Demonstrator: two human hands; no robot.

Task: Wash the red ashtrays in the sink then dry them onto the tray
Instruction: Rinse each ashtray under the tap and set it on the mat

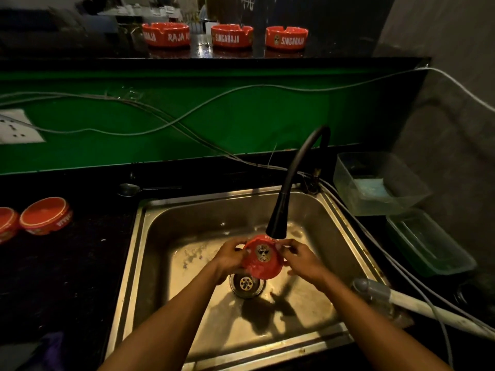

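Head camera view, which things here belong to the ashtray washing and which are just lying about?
Job: ashtray held by left hand and right hand, faucet, sink, shelf ashtrays, counter ashtrays.
Lying about: spoon, clear tubs, cables, wall socket.

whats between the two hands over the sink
In the head view, a red ashtray sits between the left hand and the right hand, gripped from both sides, just under the black faucet nozzle and above the drain.
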